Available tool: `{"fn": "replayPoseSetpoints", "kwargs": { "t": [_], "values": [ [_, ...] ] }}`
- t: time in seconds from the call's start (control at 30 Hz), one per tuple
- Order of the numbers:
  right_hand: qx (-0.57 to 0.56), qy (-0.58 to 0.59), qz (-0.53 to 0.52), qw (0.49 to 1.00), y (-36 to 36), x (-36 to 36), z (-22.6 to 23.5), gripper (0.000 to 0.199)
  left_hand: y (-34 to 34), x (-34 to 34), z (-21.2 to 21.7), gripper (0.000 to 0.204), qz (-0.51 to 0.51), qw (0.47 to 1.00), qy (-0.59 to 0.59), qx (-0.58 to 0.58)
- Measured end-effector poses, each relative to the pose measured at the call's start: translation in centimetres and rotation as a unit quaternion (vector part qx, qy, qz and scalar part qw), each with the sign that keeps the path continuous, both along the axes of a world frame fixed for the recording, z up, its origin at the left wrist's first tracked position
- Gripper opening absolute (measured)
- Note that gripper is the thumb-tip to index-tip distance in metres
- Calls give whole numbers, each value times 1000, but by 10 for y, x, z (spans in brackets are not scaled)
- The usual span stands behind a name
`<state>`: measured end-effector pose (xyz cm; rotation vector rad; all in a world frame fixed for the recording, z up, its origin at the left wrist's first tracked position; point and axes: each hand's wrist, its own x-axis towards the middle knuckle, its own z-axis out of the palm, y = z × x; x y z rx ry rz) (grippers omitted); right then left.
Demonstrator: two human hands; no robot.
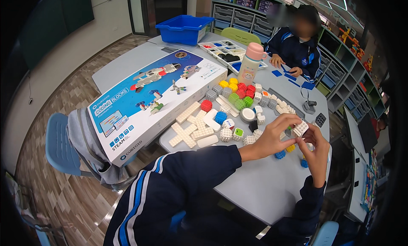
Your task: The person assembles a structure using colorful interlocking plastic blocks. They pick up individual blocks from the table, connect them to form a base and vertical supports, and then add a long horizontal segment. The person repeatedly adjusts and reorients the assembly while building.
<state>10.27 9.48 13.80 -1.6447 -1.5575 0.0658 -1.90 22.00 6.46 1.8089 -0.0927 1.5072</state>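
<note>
Between the fingertips of both my hands is a white studded block (301,128), raised over the right part of the table. My left hand (272,137) pinches it from the left, and my right hand (315,150) grips its right side. Part of the block is hidden by the fingers. Below the hands lie a blue studded block (280,154) and a yellow one (290,148). Left of them are many loose pieces: white connector plates (182,135), red blocks (246,91), green blocks (240,102), grey blocks (211,95) and a round white piece (247,114).
A large kit box (157,97) fills the table's left side. Behind the blocks stand a pink-topped bottle (251,63), a sorting tray (221,48) and a blue bin (185,29). Across the table a person (297,46) handles flat blue pieces (292,77). A blue chair (63,144) stands left.
</note>
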Motion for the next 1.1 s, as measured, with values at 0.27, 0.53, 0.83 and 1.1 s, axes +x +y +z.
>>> {"fn": "replayPoseSetpoints", "kwargs": {
  "t": [0.27,0.53,0.83,1.1],
  "values": [
    [66,-21,-7,998,0,-4,3,39,4,11,-5,45,-266,923,-11,-278],
    [52,-54,-13,997,0,-3,6,42,6,13,-12,38,-288,916,1,-280],
    [54,-69,5,996,-1,-1,7,45,3,11,-7,44,-278,911,-10,-304],
    [54,-75,7,996,-4,-2,11,45,-1,3,3,55,-250,937,28,-241]
  ]
}}
